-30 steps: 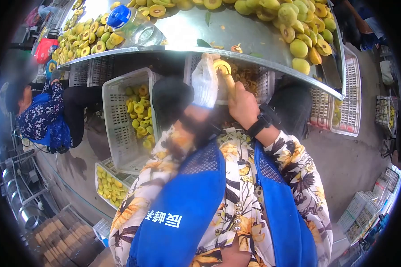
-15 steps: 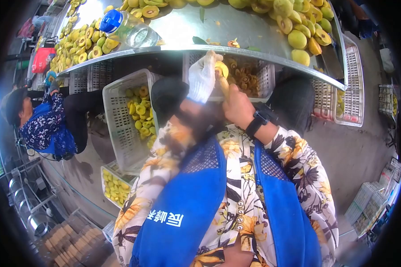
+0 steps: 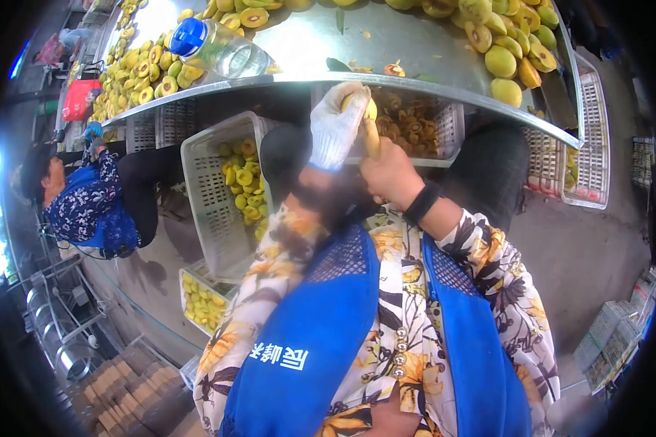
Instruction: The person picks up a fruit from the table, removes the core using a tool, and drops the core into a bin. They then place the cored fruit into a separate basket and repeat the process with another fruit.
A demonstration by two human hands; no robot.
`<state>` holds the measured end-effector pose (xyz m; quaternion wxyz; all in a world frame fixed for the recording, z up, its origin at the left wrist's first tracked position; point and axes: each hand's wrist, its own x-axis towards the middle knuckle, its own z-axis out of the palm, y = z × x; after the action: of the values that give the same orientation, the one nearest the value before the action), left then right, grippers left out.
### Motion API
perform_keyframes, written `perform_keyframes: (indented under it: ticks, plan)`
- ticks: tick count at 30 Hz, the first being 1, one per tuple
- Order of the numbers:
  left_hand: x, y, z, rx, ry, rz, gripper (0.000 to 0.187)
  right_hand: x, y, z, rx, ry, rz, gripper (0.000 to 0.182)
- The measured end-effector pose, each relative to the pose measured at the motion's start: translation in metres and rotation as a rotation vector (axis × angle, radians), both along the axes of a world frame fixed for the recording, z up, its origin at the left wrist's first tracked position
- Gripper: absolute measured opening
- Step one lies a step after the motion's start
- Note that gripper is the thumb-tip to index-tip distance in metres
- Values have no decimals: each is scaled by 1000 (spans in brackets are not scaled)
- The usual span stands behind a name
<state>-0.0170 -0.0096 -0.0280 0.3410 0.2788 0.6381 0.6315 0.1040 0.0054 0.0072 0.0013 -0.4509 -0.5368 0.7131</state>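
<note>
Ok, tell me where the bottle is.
In the head view, the blue-capped bottle rests at the near edge of the metal table, left of the gloved left hand, just right of halved fruit.

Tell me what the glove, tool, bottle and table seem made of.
The glove looks like knitted fabric, matte white and ribbed near the wrist. The tool may be wood, smooth-looking and tan, though plastic fits too. The bottle seems glossy plastic, see-through with highlights. The table looks like smooth sheet metal, grey with bright glare.
</note>
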Motion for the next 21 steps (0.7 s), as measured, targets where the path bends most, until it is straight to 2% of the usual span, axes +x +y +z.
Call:
perform_keyframes:
  ticks: [2,5,8,10,14,15,17,19,20,21]
  plan:
    - [2,-4,0,-21,-87,46,20,-3,-10,-10,-58,63,-77,15]
    - [8,-8,-1,-33,-259,155,20,-7,-15,-19,-15,16,-18,18]
    - [7,-12,-2,-56,-319,177,26,-10,-16,-17,131,-76,48,22]
    - [-2,-12,-6,-71,-364,157,28,-12,-18,-34,323,-116,99,23]
    - [-14,-8,-23,-107,-636,74,29,-10,-24,-55,684,-124,129,24]
    - [-16,-8,-26,-109,-659,40,28,-11,-24,-54,672,-153,136,23]
    - [-18,-8,-25,-151,-657,28,29,-13,-24,-50,651,-207,151,22]
    - [-14,-5,-13,-232,-606,69,34,-11,-20,-53,661,-139,130,22]
    - [-15,-6,-21,-195,-464,63,34,-12,-20,-54,667,-105,121,22]
    - [-15,-7,-35,-161,-321,59,34,-15,-16,-48,511,-139,116,22]
